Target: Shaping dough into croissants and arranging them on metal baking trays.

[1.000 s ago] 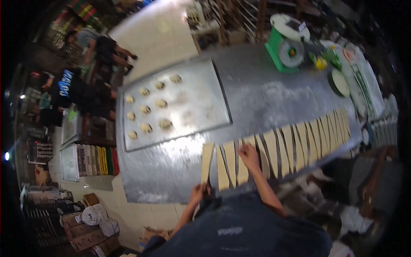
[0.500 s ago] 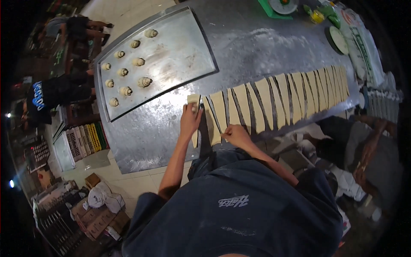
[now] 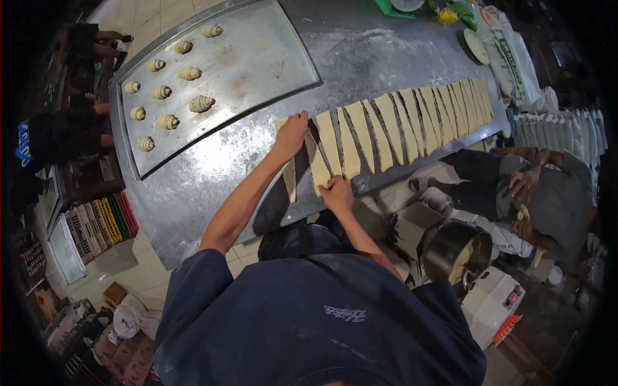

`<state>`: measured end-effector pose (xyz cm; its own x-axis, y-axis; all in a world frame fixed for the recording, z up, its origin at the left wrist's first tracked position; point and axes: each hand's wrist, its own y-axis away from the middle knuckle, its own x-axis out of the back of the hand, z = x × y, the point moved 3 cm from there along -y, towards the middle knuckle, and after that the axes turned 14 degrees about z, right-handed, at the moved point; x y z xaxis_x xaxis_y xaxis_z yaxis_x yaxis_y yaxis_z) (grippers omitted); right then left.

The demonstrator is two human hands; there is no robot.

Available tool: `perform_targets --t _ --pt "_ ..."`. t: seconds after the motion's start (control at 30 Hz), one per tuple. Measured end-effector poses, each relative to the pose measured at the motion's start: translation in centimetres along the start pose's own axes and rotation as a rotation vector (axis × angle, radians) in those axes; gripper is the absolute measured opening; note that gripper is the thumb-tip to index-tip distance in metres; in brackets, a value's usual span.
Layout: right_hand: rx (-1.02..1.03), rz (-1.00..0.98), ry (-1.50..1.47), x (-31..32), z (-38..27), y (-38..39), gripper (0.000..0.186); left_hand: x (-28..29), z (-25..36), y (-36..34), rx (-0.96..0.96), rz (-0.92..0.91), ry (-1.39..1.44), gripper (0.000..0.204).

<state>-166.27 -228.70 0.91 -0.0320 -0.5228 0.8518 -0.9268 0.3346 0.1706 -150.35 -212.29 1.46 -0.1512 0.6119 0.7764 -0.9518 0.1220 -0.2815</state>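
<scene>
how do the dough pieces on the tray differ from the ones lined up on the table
The dough pieces on the tray are rolled into small ridged crescents; the dough triangles on the table lie flat and long. The rolled ones sit spaced apart in loose rows; the flat ones lie side by side in one band. Both are the same pale dough.

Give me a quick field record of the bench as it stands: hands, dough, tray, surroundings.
left hand: flat on the far end of one dough triangle
right hand: on the near end of the next dough strip
cut row: dough triangles laid side by side along the steel table, running to the person's right
baking tray: nine rolled pieces on its left part, rest bare
far end: green scale, partly cut off
nearby: another person seated to the right; mixer bowl below the table edge
</scene>
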Motion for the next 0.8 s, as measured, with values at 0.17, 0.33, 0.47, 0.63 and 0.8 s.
perform_targets --t 0.17,0.33,0.47,0.63,0.8 --pt "0.059 -0.058 -0.473 4.2 -1.3 -4.2 0.026 9.9 1.0 5.5 0.391 0.013 0.401 0.028" --pt "0.328 -0.281 -0.701 10.0 -13.0 -8.1 0.028 16.5 3.5 15.9 0.72 0.312 0.716 0.023" --pt "0.462 -0.548 -0.58 6.3 -19.1 -10.5 0.029 17.3 5.2 20.1 0.947 0.451 0.802 0.022" --pt "0.529 -0.365 -0.284 -4.8 -15.9 -11.4 0.038 10.7 0.8 24.0 1.041 0.436 0.486 0.034" --pt "0.717 -0.045 -0.191 -0.1 -10.0 -11.9 0.036 11.9 3.1 22.5 0.962 0.5 -0.018 0.042"
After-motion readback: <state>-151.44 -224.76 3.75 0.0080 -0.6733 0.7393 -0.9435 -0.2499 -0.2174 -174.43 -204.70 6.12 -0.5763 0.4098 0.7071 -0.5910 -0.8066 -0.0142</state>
